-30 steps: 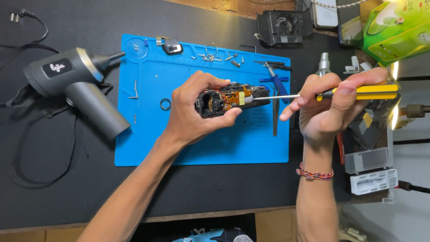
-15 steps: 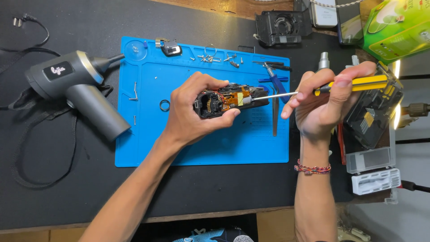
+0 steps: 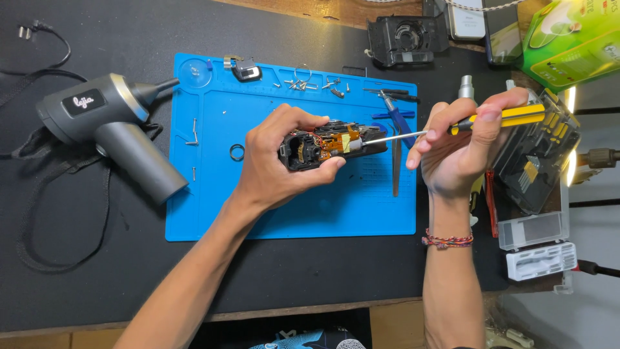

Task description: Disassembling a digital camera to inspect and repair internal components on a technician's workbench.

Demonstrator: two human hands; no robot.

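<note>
Covering black workbench (image 3: 97,258), blue mat (image 3: 290,213)

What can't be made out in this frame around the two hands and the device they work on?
Head view only:
- Screwdriver tip: hidden inside the opened device, so the screw it meets can't be seen.
- Device's near side: covered by the left hand.
- Screwdriver handle middle: wrapped by the right hand.
- Small screws at the blue mat top: too small to count or type.
- Green box: cut off by the top-right edge.
</note>
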